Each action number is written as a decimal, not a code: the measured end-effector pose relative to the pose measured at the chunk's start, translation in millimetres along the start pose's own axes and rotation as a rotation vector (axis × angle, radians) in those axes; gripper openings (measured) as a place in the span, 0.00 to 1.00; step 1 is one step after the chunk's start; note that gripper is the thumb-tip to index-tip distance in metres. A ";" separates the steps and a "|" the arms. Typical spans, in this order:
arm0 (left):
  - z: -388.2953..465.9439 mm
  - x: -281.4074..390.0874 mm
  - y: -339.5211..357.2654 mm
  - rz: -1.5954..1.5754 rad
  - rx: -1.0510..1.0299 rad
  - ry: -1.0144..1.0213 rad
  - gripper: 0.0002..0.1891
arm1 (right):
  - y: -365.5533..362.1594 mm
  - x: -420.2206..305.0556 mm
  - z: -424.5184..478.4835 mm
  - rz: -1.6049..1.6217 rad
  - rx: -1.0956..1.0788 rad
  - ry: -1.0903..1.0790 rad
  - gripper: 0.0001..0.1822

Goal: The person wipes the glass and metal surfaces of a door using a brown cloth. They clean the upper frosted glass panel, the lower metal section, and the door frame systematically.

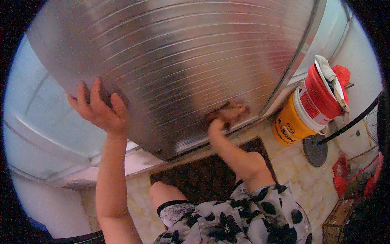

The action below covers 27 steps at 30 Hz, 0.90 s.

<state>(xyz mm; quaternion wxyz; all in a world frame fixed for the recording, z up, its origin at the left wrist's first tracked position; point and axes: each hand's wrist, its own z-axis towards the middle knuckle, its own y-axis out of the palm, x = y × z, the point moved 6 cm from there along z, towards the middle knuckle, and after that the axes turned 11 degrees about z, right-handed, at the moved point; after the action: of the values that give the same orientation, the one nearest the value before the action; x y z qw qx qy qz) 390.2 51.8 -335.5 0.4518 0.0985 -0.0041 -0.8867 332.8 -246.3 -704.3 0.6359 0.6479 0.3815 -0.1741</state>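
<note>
A large shiny door panel (170, 76) with horizontal ribs fills the space before me, its lower edge near the floor. My left hand (102, 108) is raised against the smooth strip along the panel's left side, fingers spread, with no object visible in it. Lower down, my right hand (230, 114) is at the ribbed surface near the bottom edge. Motion blur hides its fingers, and I cannot tell whether it holds anything. Below it lies a dark doormat (195, 177).
Frosted panes (61, 122) flank the door on the left. To the right, a red bucket (320, 94) with cloth on top is stacked on a yellow bucket (292, 122). Beside them is a round dark stand base (316, 151) with a black pole. A brown box (338, 216) sits at lower right.
</note>
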 end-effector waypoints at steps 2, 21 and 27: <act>-1.3 -2.1 -0.4 -0.014 -0.020 0.007 0.21 | 16.7 39.7 -73.2 0.039 -0.053 0.276 0.23; -1.8 -1.0 -6.0 -0.118 0.029 0.031 0.18 | 0.5 38.6 -48.9 0.261 -0.001 0.644 0.24; -6.0 -3.1 -5.0 -0.052 -0.038 -0.001 0.19 | -56.9 -43.4 104.7 0.233 0.140 0.300 0.24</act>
<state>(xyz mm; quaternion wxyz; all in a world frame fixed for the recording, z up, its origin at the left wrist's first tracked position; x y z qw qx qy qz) 389.1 57.7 -341.3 0.4303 0.0894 0.0148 -0.8981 291.1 -364.1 -726.5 0.5412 0.7489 0.3814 -0.0272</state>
